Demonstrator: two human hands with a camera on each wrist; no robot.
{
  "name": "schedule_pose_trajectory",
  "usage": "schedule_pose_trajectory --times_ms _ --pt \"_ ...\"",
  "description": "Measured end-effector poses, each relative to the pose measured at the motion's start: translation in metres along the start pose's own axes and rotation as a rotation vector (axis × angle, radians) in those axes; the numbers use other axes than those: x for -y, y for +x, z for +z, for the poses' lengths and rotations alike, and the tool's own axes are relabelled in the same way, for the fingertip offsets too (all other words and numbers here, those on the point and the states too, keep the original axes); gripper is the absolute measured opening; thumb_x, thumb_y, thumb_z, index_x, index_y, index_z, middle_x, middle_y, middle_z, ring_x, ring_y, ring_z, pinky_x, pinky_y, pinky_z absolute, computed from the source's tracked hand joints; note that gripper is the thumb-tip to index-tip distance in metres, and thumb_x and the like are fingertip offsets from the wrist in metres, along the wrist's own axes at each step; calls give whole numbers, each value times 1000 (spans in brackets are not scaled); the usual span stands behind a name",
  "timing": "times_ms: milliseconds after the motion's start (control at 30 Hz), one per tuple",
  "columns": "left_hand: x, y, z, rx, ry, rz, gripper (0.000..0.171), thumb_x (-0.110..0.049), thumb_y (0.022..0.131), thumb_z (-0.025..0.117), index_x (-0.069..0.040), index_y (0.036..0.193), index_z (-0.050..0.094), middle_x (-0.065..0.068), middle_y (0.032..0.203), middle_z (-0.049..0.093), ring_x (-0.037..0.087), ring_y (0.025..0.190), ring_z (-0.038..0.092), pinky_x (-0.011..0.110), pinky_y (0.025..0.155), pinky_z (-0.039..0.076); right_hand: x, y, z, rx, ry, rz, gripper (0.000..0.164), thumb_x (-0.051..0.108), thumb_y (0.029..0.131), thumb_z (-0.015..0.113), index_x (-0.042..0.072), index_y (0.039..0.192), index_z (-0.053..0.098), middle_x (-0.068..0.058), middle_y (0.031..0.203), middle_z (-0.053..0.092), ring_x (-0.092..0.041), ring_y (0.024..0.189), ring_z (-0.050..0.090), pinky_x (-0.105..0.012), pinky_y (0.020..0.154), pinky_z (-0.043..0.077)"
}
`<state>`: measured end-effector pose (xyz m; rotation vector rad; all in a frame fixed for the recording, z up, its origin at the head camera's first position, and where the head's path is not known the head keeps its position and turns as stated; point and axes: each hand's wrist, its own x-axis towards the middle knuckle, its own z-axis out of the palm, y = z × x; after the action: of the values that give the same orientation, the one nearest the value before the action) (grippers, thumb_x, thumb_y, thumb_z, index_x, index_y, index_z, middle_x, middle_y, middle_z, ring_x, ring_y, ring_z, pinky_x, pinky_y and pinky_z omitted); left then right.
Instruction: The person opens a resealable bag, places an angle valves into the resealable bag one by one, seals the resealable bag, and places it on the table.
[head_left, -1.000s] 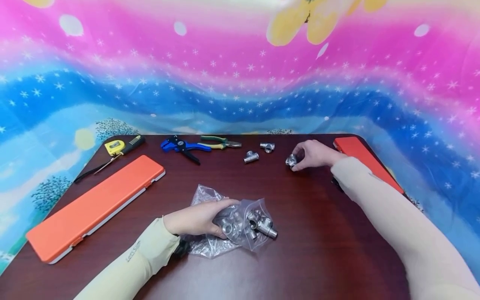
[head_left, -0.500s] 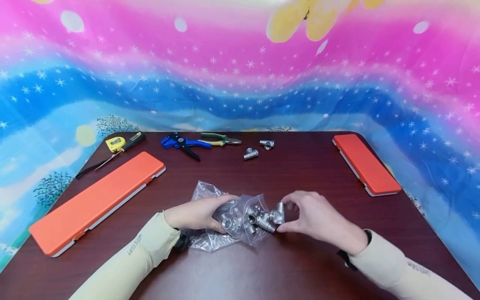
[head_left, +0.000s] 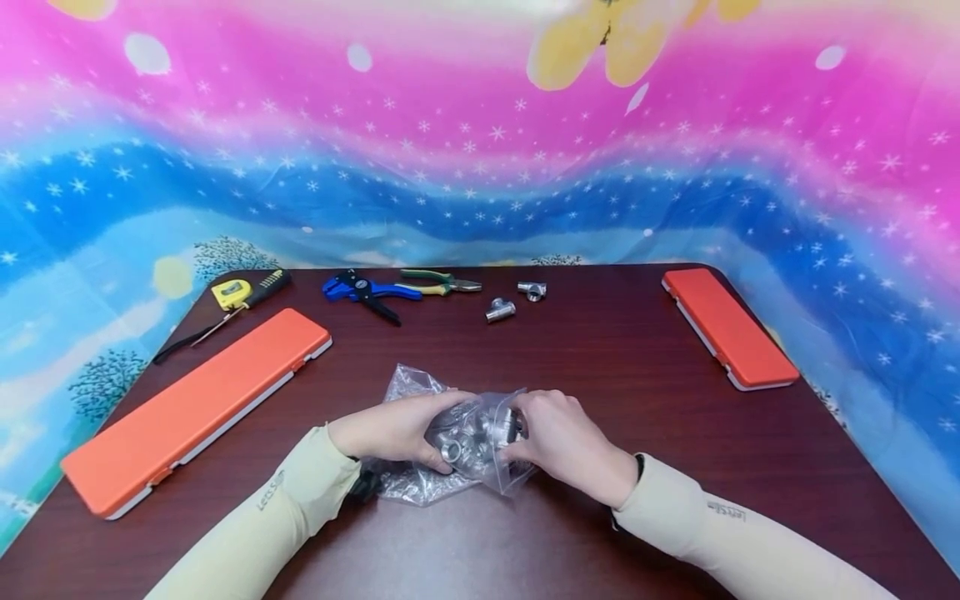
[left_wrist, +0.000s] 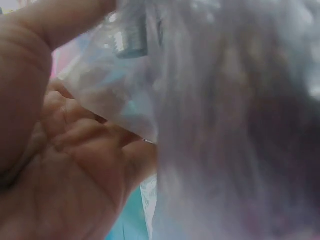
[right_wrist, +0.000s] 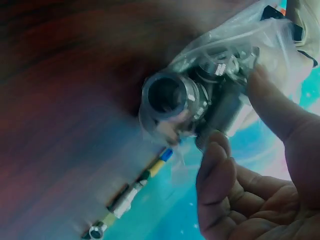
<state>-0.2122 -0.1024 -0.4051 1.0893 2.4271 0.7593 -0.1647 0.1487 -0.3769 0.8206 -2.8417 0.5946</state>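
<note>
A clear plastic bag (head_left: 408,487) lies on the table at front centre, with several shiny metal pipe fittings (head_left: 451,452) inside. My left hand (head_left: 393,429) grips it from the left, thumb and fingers curled round the fittings through the film. In the left wrist view, crumpled film (left_wrist: 225,125) fills most of the picture and a threaded end (left_wrist: 131,42) shows near the thumb. My right hand (head_left: 566,437) is at the bag's mouth, pinching a tee fitting (right_wrist: 225,110) between thumb and fingers. Next to it a wide round opening of another fitting (right_wrist: 167,95) faces the camera.
Two tee fittings (head_left: 500,310) stand apart at the back centre, near green-yellow pliers (head_left: 438,283) and a blue-black wire stripper (head_left: 367,290). Orange cases (head_left: 198,408) flank both sides. A yellow tape measure (head_left: 231,293) and black-handled tool (head_left: 267,285) lie back left.
My right hand has brought a tee fitting from the back right of the table to the bag's mouth, now reaching into it. The left hand has kept its hold on the bag.
</note>
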Motion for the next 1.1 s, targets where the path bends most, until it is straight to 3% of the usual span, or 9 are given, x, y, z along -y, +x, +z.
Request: schedule_pose_trajectory --times_ms 167,333,433,700,900,1000,1100 --pt "0 0 0 -5 -16 -16 94 -31 75 89 -13 152 37 4 149 45 18 135 42 41 110 36 1 2 1 -8 74 -26 34 30 66 92 13 84 68 11 63 50 -4 56 46 -24 51 41" --pt "-2 -1 -2 7 -20 -28 95 -34 77 87 -15 153 35 3 152 42 18 137 39 42 111 35 -7 -4 -4 25 174 -45 39 23 71 91 6 101 72 7 72 63 -4 64 58 -21 58 49" --pt "-2 -1 -2 10 -15 -25 94 -32 78 86 -15 154 34 3 152 41 18 138 38 42 111 35 -13 -8 -6 34 179 -53 47 16 73 89 0 114 71 4 77 67 -7 70 64 -22 63 52" --pt "0 0 -1 17 -14 -20 93 -34 79 85 -16 154 33 2 153 40 17 138 38 42 110 35 -25 -8 -20 50 164 -16 44 12 78 85 -3 116 70 3 79 70 -3 67 62 -21 62 52" --pt "2 -1 -1 18 -14 -16 94 -34 79 85 -18 155 32 1 154 40 16 139 37 41 111 35 -65 32 -40 87 118 87 36 10 84 79 0 118 70 -2 90 72 -10 77 65 -27 71 55" --pt "2 0 -1 22 -14 -18 94 -33 79 85 -18 155 33 1 153 40 16 139 37 40 111 35 -88 63 -40 111 109 163 35 14 88 77 0 120 70 -7 97 73 -19 88 67 -35 79 55" --pt "2 0 0 23 -15 -16 93 -33 79 86 -16 154 34 1 153 41 16 138 38 41 111 35 -101 95 -30 106 87 274 42 28 90 76 -2 118 70 -13 105 72 -27 97 67 -42 85 53"
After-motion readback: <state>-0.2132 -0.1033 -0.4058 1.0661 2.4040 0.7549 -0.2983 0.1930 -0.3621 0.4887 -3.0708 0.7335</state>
